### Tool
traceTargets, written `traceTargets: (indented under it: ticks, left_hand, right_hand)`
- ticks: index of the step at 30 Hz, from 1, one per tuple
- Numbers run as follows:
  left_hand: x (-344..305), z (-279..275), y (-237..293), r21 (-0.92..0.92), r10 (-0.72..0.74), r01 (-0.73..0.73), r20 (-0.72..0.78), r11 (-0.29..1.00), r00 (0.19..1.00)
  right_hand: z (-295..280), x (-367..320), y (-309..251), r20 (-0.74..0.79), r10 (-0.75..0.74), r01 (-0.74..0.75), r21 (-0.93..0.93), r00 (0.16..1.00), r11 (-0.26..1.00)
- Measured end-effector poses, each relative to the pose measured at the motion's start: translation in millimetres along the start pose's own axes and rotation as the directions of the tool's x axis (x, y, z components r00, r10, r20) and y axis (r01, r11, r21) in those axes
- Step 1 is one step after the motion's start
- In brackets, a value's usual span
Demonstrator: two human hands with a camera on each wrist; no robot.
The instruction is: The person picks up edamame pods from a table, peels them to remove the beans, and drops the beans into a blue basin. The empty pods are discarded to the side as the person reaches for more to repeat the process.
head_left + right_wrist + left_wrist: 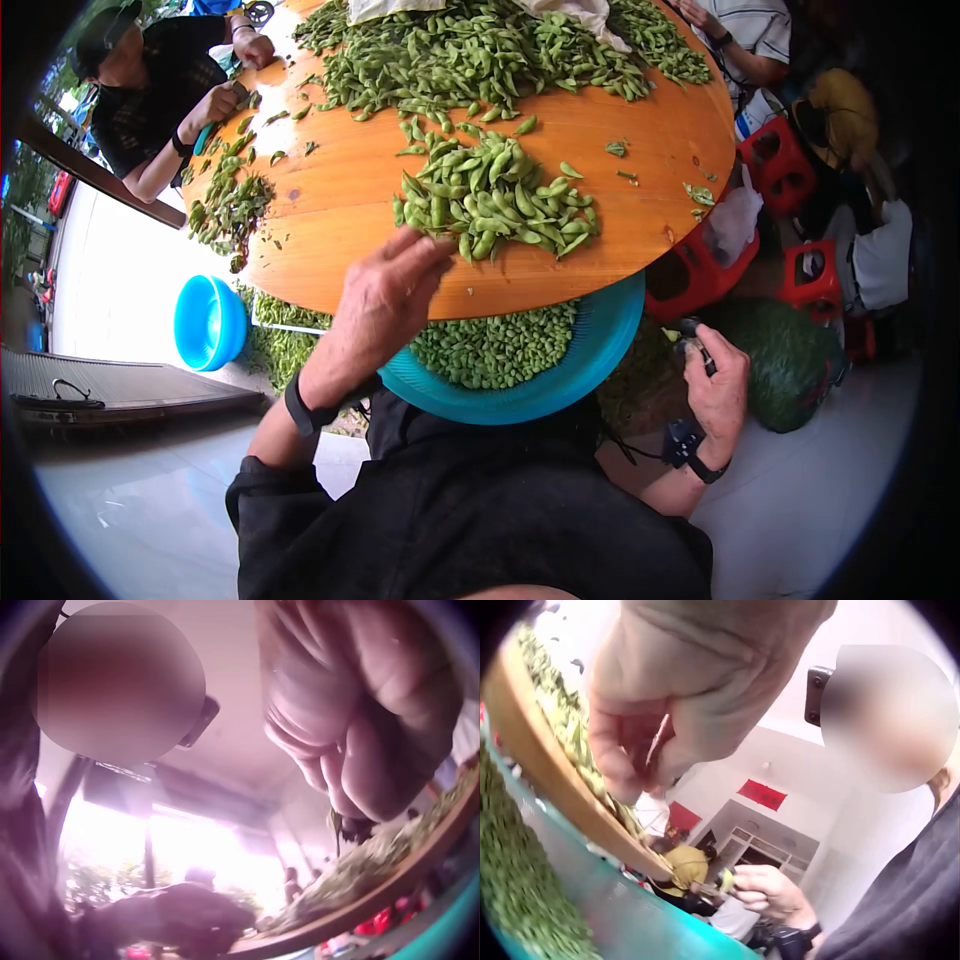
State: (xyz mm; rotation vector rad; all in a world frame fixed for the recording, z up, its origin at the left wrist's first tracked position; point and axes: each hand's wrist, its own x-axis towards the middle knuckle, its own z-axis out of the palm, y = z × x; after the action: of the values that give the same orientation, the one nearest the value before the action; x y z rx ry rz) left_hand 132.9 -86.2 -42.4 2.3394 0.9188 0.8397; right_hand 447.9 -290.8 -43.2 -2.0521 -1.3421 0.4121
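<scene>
My left hand (pixel 385 300) reaches over the near table edge, its fingertips right at a small pile of green soybean pods (pixel 490 195). In the left wrist view its fingers (pixel 615 761) bend toward the thumb with no pod showing between them. Off to the right, beyond the table edge, my right hand (pixel 722 385) grips a small black tool (pixel 706 358), mostly hidden by the fingers; I cannot tell its kind. A green bit of pod (pixel 727 881) shows at that hand's fingertips. Below the table edge, a blue basin (pixel 510 408) holds many short green pods (pixel 490 350).
A large heap of pods (pixel 440 65) covers the far side of the wooden table (pixel 340 165). Trimmings (pixel 230 205) lie at its left, near a seated person (pixel 150 90). A small blue tub (pixel 208 322) stands at left. Red stools (pixel 775 165) and a dark green bag (pixel 785 360) are at right.
</scene>
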Motion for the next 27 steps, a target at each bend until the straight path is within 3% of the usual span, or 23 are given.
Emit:
traceTargets:
  ticks: [1, 2, 4, 7, 11, 14, 19, 23, 25, 27]
  left_hand:
    - [10, -4, -3, 0.13, 0.068, -0.058, -0.074, 0.99, 0.995]
    - [16, -5, -7, 0.13, 0.07, -0.059, -0.077, 0.99, 0.995]
    - [25, -2, -19, 0.328, 0.098, -0.1, 0.022, 0.94, 0.995]
    - [29, 6, -39, 0.369, 0.071, -0.087, 0.057, 0.925, 0.996]
    - [25, 4, -32, 0.308, 0.092, -0.091, 0.014, 0.947, 0.996]
    - [20, 10, -36, 0.28, -0.008, -0.006, 0.049, 0.96, 0.999]
    - [26, 17, -36, 0.44, 0.034, -0.067, 0.083, 0.895, 0.996]
    - [20, 12, -35, 0.427, -0.007, -0.032, 0.089, 0.904, 0.996]
    - [13, 7, -33, 0.318, 0.005, 0.014, -0.059, 0.948, 0.998]
    - [6, 4, -40, 0.296, -0.025, 0.052, -0.094, 0.954, 0.995]
  right_hand:
    - [-4, -1, 7, -0.027, 0.017, -0.02, -0.108, 0.999, 0.994]
    - [-7, -3, 7, -0.033, 0.092, -0.095, -0.116, 0.995, 0.989]
    - [-1, -3, 12, -0.06, 0.055, -0.061, -0.102, 0.997, 0.993]
    - [14, 1, 1, -0.069, 0.008, -0.011, -0.047, 0.998, 0.999]
    - [29, 11, -30, 0.037, -0.065, 0.064, 0.038, 0.997, 0.997]
    - [47, 18, -37, 0.021, -0.219, 0.215, 0.121, 0.976, 0.969]
    - [55, 22, -49, 0.053, -0.243, 0.23, 0.178, 0.969, 0.957]
    - [56, 19, -45, 0.077, -0.247, 0.234, 0.146, 0.966, 0.961]
    - [57, 18, -44, 0.092, -0.232, 0.219, 0.136, 0.968, 0.966]
    - [61, 17, -47, 0.098, -0.245, 0.223, 0.197, 0.965, 0.955]
